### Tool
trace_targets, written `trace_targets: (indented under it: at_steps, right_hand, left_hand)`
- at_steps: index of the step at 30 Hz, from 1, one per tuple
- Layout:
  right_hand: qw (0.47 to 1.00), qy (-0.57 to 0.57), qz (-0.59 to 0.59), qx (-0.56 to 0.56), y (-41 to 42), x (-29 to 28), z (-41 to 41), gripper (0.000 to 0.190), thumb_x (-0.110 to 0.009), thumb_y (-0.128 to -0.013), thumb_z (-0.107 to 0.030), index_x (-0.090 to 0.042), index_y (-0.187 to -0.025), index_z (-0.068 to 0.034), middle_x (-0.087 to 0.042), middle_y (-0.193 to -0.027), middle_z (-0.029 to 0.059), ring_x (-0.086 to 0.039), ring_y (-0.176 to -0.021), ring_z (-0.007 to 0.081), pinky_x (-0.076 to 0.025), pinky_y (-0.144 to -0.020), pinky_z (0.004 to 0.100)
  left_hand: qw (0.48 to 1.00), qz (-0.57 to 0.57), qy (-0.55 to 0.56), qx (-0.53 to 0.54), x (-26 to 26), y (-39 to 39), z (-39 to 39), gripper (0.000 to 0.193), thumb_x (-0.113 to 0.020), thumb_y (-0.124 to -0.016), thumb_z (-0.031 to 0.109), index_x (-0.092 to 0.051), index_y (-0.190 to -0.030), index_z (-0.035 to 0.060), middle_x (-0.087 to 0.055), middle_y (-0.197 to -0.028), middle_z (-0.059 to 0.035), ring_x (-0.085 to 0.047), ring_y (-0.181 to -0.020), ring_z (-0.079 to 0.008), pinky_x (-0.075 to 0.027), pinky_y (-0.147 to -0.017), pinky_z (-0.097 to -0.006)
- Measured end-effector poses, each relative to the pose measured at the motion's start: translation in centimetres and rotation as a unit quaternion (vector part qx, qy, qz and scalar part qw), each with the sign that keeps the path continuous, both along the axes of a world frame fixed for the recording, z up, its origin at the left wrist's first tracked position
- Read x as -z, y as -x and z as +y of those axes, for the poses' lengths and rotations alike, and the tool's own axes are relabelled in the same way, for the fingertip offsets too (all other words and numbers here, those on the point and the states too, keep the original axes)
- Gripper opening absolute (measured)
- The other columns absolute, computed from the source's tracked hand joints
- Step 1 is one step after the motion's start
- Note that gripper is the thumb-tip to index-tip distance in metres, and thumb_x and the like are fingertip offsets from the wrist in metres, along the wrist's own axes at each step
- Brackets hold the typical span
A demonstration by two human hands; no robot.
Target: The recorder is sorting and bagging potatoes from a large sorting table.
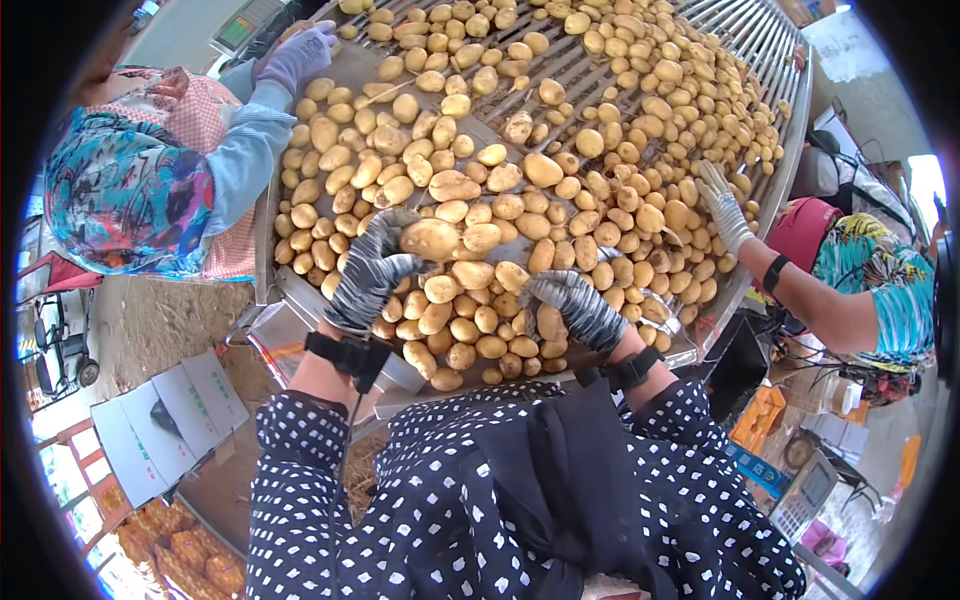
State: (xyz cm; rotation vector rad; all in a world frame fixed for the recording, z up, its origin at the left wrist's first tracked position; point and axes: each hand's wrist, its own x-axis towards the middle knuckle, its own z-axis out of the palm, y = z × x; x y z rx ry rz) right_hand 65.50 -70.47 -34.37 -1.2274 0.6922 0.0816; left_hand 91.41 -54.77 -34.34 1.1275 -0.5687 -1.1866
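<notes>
My left hand (375, 270), in a grey-and-black knitted glove, has its thumb and fingers around the left end of a large oval potato (430, 238). My right hand (581, 307), gloved alike, rests low in the heap with its fingers curled down. A potato (551, 322) lies against the underside of those fingers; whether it is gripped is hidden. Loose potatoes (472, 275) of mixed sizes, some with soil on them, lie heaped between and around both hands on a metal sorting table (266, 247).
Metal bars (739, 30) form the table's far part. At left, a co-worker's gloved hand (300, 56) is at the table edge; at right, another's gloved hand (724, 206) touches potatoes. Flat cartons (169, 424) stand lower left, near filled mesh sacks (187, 555). An orange crate (756, 420) sits lower right.
</notes>
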Motion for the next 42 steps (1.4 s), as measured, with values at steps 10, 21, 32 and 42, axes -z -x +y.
trace_targets:
  at_steps: [10,21,32,42]
  right_hand:
    - [0.991,0.009,-0.133,0.001,-3.1,-3.1,0.5,0.04,-0.065,-0.091,-0.02,-0.056,-0.126,-0.004,-0.062,-0.12,0.0034,-0.056,-0.11,0.0123,-0.045,-0.096,0.0286]
    - [0.981,-0.052,-0.122,0.144,2.9,-1.0,-1.7,0.066,-0.072,-0.081,-0.037,-0.049,-0.131,-0.001,-0.063,-0.115,0.0071,-0.058,-0.106,0.0168,-0.047,-0.092,0.0302]
    - [0.972,-0.086,-0.081,0.201,6.5,0.3,-0.4,0.065,-0.074,-0.077,-0.038,-0.053,-0.126,0.0,-0.063,-0.115,0.0084,-0.062,-0.103,0.02,-0.05,-0.089,0.032]
    - [0.969,-0.104,-0.068,0.213,8.0,1.3,-0.7,0.062,-0.075,-0.077,-0.035,-0.054,-0.125,-0.001,-0.063,-0.114,0.0084,-0.061,-0.103,0.0196,-0.05,-0.089,0.0327]
  left_hand:
    - [0.977,-0.21,-0.014,0.026,-0.1,7.0,0.2,0.047,-0.072,-0.082,0.011,-0.056,-0.126,0.004,-0.063,-0.116,-0.0111,-0.059,-0.111,-0.0215,-0.047,-0.096,-0.0344]
    - [0.761,-0.641,-0.013,-0.096,2.9,-2.2,-3.9,0.027,-0.067,-0.08,0.008,-0.064,-0.106,0.0025,-0.066,-0.1,-0.016,-0.062,-0.095,-0.0343,-0.05,-0.086,-0.0402]
    - [0.697,-0.709,-0.097,-0.038,3.7,-6.9,-9.5,0.029,-0.065,-0.079,0.019,-0.064,-0.105,0.0074,-0.064,-0.105,-0.0151,-0.059,-0.101,-0.0332,-0.046,-0.092,-0.0443]
    - [0.644,-0.639,-0.415,-0.074,6.1,-21.8,-10.5,0.072,-0.068,-0.081,0.032,-0.042,-0.137,-0.0057,-0.051,-0.132,-0.0299,-0.048,-0.125,-0.0395,-0.037,-0.108,-0.0413]
